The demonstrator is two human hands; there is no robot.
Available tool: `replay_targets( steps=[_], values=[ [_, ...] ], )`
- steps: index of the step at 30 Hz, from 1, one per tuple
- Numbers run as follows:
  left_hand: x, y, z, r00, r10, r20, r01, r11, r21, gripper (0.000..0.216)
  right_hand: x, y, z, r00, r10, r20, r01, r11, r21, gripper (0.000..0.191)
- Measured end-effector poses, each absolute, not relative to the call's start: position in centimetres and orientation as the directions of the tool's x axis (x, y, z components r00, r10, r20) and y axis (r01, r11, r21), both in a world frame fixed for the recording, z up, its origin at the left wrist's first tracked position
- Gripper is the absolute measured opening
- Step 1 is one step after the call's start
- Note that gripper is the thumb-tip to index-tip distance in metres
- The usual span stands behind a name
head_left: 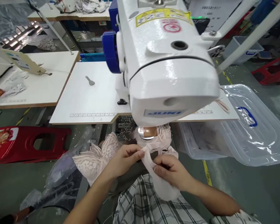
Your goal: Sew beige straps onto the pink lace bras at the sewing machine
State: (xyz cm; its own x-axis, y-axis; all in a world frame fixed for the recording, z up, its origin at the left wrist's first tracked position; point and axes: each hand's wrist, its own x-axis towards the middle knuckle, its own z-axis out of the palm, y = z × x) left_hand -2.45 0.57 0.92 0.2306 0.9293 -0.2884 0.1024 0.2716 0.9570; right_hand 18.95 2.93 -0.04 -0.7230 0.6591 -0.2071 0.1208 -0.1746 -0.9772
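Observation:
A pale pink lace garment (pixel 100 155) lies in my lap below the head of a white JUKI sewing machine (pixel 163 62). My left hand (pixel 123 158) pinches a pink fabric strip (pixel 151 165) of the garment at its upper end. My right hand (pixel 171 171) grips the same strip lower down, fingers curled over it. The strip runs up toward the machine's metal foot area (pixel 148 132). More lace bunches under the machine head.
The white machine table (pixel 84 99) bears a printed ruler and a small metal tool (pixel 90 81). A clear plastic bin with a blue-handled lid (pixel 247 124) stands at right. A red stool (pixel 25 143) and plastic bags (pixel 60 174) are at left. Another worktable (pixel 32 81) is far left.

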Motion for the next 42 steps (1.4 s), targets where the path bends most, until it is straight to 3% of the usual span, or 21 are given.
replay_targets(
  steps=[4, 6, 9, 11, 13, 15, 17, 19, 21, 27, 34, 39, 42],
  values=[
    [-5.3, -1.5, 2.3, 0.012, 0.955, -0.296, 0.117, 0.293, 0.949, 0.039, 14.4, 2.3, -1.5, -0.778, 0.581, -0.238, -0.047, -0.431, -0.901, 0.051],
    [-6.8, -2.0, 2.6, 0.032, 0.951, -0.307, 0.208, 0.294, 0.933, 0.039, 11.8, 2.9, -2.9, -0.782, 0.552, -0.29, -0.127, -0.596, -0.793, 0.057],
    [-8.3, -1.9, 1.8, 0.043, 0.942, -0.333, 0.431, 0.283, 0.857, 0.041, 9.2, 3.6, -5.2, -0.686, 0.592, -0.423, -0.247, -0.736, -0.63, 0.046],
    [-8.3, -1.7, 0.4, -0.036, 0.948, -0.317, 0.547, 0.285, 0.787, 0.036, 8.8, 3.8, -6.5, -0.598, 0.689, -0.41, -0.298, -0.666, -0.684, 0.039],
    [-7.5, -1.5, -1.5, -0.217, 0.956, -0.196, 0.587, 0.289, 0.756, 0.026, 9.1, 3.7, -7.7, -0.51, 0.789, -0.342, -0.265, -0.523, -0.81, 0.031],
    [-6.1, -1.3, -3.5, -0.402, 0.91, -0.1, 0.496, 0.308, 0.812, 0.023, 9.7, 3.4, -9.0, -0.429, 0.868, -0.25, -0.165, -0.347, -0.923, 0.023],
    [-4.5, -1.1, -5.3, -0.466, 0.872, -0.151, 0.321, 0.326, 0.889, 0.032, 10.3, 3.3, -10.2, -0.366, 0.929, -0.057, 0.0, -0.061, -0.998, 0.016],
    [-3.2, -0.9, -6.8, -0.379, 0.888, -0.263, 0.171, 0.346, 0.922, 0.044, 10.8, 3.4, -11.2, -0.383, 0.902, 0.198, 0.186, 0.286, -0.94, 0.015],
    [-2.3, -0.6, -7.7, -0.315, 0.903, -0.293, 0.116, 0.343, 0.932, 0.051, 11.3, 3.7, -11.8, -0.452, 0.821, 0.348, 0.279, 0.501, -0.819, 0.017],
    [-2.1, -0.9, -6.9, -0.368, 0.894, -0.256, 0.107, 0.314, 0.943, 0.041, 13.4, 3.9, -10.9, -0.468, 0.804, 0.366, 0.297, 0.534, -0.792, 0.016],
    [-1.5, -1.7, -5.1, -0.268, 0.933, -0.241, 0.137, 0.284, 0.949, 0.032, 13.6, 4.3, -8.8, -0.47, 0.828, 0.304, 0.398, 0.507, -0.764, 0.028],
    [-1.5, -1.3, -5.3, -0.217, 0.929, -0.3, 0.159, 0.337, 0.928, 0.036, 13.4, 4.3, -8.9, -0.419, 0.789, 0.45, 0.381, 0.602, -0.702, 0.024],
    [-1.4, -0.9, -5.7, -0.198, 0.929, -0.314, 0.208, 0.353, 0.913, 0.037, 13.6, 3.7, -9.6, -0.487, 0.728, 0.483, 0.39, 0.676, -0.626, 0.024]
  ],
)
